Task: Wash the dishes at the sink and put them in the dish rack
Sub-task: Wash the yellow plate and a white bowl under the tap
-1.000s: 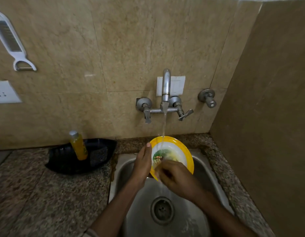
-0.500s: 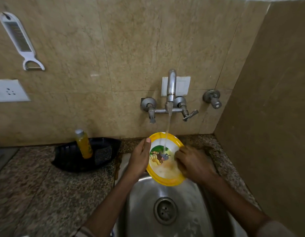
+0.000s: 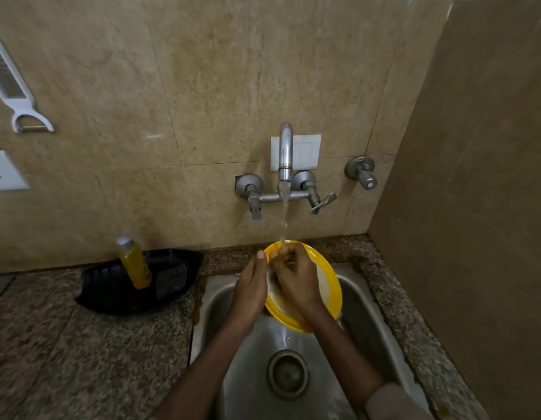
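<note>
A yellow-rimmed plate (image 3: 327,286) is held tilted over the steel sink (image 3: 220,301), under the stream from the wall tap (image 3: 285,153). My left hand (image 3: 251,289) grips the plate's left edge, thumb on the rim. My right hand (image 3: 293,277) lies across the plate's face with its fingers curled near the top rim, where the water lands. It hides the picture on the plate. Water runs off the plate's lower edge toward the drain (image 3: 288,374).
A black tray (image 3: 108,286) on the granite counter (image 3: 66,353) left of the sink holds a yellow soap bottle (image 3: 134,263) and a dark scrub pad (image 3: 171,278). A white peeler (image 3: 11,89) hangs on the tiled wall. A brown side wall (image 3: 475,207) stands close on the right.
My right hand has moved from the plate's right rim up across its face to the top, under the water. The plate's picture is now covered.
</note>
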